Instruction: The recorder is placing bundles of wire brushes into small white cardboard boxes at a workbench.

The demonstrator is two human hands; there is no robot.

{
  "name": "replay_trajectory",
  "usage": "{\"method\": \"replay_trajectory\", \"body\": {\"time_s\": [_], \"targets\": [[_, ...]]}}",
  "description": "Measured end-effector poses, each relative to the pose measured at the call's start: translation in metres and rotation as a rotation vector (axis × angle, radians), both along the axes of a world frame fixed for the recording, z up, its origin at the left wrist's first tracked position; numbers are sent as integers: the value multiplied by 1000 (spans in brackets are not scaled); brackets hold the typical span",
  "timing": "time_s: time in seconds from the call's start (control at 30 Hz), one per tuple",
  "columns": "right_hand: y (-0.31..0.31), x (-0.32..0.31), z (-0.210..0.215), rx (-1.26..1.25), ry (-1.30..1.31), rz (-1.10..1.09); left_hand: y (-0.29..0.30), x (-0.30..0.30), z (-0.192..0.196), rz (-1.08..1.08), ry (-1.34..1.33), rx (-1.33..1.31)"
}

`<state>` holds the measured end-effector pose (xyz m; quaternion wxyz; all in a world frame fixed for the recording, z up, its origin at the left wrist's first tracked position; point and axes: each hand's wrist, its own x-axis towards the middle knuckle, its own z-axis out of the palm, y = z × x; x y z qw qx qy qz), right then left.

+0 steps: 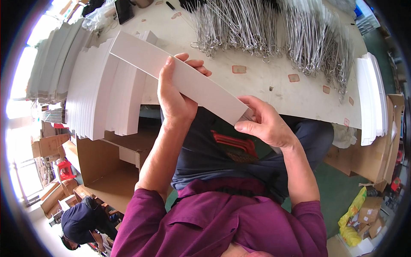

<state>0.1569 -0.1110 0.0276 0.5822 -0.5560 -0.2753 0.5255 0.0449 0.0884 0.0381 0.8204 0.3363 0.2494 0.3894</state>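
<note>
Above the open cardboard box, both hands, left hand and right hand, gripping one long white card strip.

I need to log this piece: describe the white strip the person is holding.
The white cardboard strip is long, flat, plain and matte, seemingly stiff. It slants from upper left to lower right above the table edge. The left hand wraps its middle, fingers over the top edge; the right hand pinches its lower right end.
</note>
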Motion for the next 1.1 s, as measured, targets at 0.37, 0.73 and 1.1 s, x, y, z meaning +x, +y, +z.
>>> {"method": "replay_trajectory", "body": {"time_s": [0.37,0.73,1.1], "targets": [[-7,14,14,-128,-119,116,-51,-74,7,-868,687,629],[-19,14,27,-369,-324,361,-62,-50,40,-804,780,1823],[-23,3,30,-270,-861,327,-68,-68,-5,-737,722,1652]]}}
